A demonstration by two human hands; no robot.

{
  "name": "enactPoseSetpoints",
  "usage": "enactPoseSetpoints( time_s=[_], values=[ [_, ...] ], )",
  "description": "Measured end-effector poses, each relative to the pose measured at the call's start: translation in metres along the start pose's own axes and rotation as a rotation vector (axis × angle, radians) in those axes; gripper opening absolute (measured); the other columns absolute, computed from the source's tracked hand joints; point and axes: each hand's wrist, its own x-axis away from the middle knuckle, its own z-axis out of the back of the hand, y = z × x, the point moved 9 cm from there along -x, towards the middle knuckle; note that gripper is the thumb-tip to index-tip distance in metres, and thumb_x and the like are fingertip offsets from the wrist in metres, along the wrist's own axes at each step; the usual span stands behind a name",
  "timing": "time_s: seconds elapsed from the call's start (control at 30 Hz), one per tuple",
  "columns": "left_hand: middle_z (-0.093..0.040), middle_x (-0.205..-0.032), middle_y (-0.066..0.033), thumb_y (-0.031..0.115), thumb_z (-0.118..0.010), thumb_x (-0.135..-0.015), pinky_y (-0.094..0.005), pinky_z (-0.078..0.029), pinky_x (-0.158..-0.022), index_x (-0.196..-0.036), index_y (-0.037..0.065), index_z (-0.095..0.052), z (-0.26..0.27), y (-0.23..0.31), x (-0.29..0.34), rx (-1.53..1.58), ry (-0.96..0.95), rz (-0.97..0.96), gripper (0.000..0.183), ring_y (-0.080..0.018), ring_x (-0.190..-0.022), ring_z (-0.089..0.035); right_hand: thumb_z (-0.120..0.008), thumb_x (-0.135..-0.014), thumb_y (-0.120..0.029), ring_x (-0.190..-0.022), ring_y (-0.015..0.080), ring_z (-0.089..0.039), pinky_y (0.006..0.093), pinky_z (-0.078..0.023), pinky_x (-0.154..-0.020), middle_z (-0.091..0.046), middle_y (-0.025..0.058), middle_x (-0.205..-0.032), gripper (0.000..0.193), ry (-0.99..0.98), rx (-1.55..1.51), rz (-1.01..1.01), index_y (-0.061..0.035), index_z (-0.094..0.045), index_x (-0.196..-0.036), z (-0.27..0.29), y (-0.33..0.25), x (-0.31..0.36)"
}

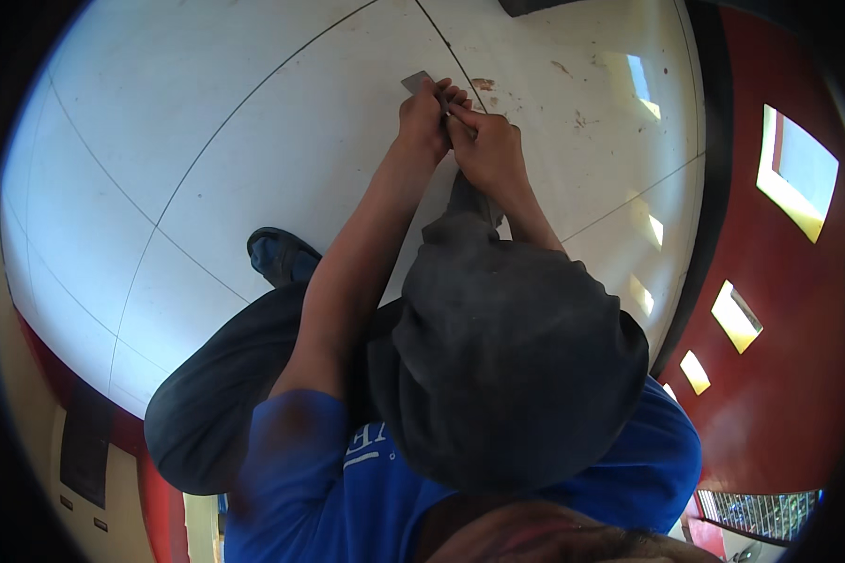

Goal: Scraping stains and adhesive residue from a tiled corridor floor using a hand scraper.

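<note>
Head view: flat grey blade point(414, 83) at upper centre, over pale floor tiles point(291, 141). Left hand point(424, 117) curls its fingers round it; right hand point(491, 150) bunches against its near end, exact pinch hidden. Two-handed hold, probably for steadiness.

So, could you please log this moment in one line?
left hand: holding flat grey tool | right hand: at near end, grip unclear | pale tiles, brown marks

Grey flat tool point(415, 83), white floor tiles point(329, 122) (brown smudges point(483, 85) dot them), red wall point(789, 375), white-lettered blue shirt point(296, 460), charcoal trousers point(516, 357)
</note>
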Motion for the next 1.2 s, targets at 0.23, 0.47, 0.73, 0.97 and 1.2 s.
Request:
enactPoseSetpoints(
  time_s=[0.23, 0.47, 0.73, 0.97, 1.2],
  values=[
    [-0.05, -0.069, -0.0052, 0.027, -0.032, -0.1, -0.0309, -0.048, -0.058, -0.098, -0.001, -0.049, -0.024, 0.068, -0.06, 0.004, -0.136, -0.084, 0.033, -0.0159, -0.063, -0.05, -0.054, -0.082, -0.019, -0.078, 0.0355, -0.065, 0.0382, -0.052, -0.074, -0.066, 0.0204, -0.083, 0.024, 0.043, 0.152, 0.162, -0.0052, -0.069, -0.095, -0.008, -0.054, -0.058],
    [-0.045, -0.063, -0.0029, 0.018, -0.035, -0.097, -0.0282, -0.044, -0.054, -0.088, 0.001, -0.047, -0.027, 0.112, -0.054, 0.177, -0.124, -0.163, 0.023, -0.014, -0.056, -0.045, -0.05, -0.08, -0.017, -0.073, 0.0382, -0.063, 0.0423, -0.052, -0.072, -0.063, 0.0229, -0.077, 0.024, -0.038, 0.291, 0.244, -0.0018, -0.067, -0.085, -0.033, -0.079, -0.081],
    [-0.045, -0.062, -0.0033, 0.011, -0.04, -0.092, -0.0269, -0.042, -0.052, -0.078, 0.003, -0.046, -0.03, 0.121, -0.032, 0.099, 0.011, -0.192, 0.018, -0.0138, -0.055, -0.044, -0.05, -0.08, -0.018, -0.07, 0.0381, -0.063, 0.0423, -0.052, -0.07, -0.063, 0.0213, -0.073, 0.023, -0.055, 0.359, 0.22, -0.0019, -0.067, -0.082, -0.037, -0.089, -0.094],
    [-0.045, -0.061, -0.0041, 0.01, -0.042, -0.089, -0.0304, -0.042, -0.05, -0.076, 0.003, -0.046, -0.004, 0.089, -0.031, 0.288, 0.071, -0.122, 0.016, -0.0148, -0.053, -0.043, -0.051, -0.081, -0.019, -0.068, 0.0371, -0.063, 0.0407, -0.052, -0.068, -0.062, 0.0215, -0.071, 0.023, -0.181, 0.339, 0.18, -0.0025, -0.068, -0.082, -0.045, -0.078, -0.074],
    [-0.044, -0.06, -0.0023, 0.021, -0.042, -0.096, -0.0311, -0.043, -0.051, -0.084, 0.004, -0.047, -0.004, 0.088, -0.014, 0.118, 0.054, -0.294, 0.021, -0.0141, -0.053, -0.043, -0.054, -0.082, -0.022, -0.07, 0.0359, -0.063, 0.0389, -0.052, -0.07, -0.063, 0.0206, -0.074, 0.024, -0.077, 0.272, 0.246, -0.0059, -0.069, -0.091, -0.039, -0.067, -0.06]
  ],
)
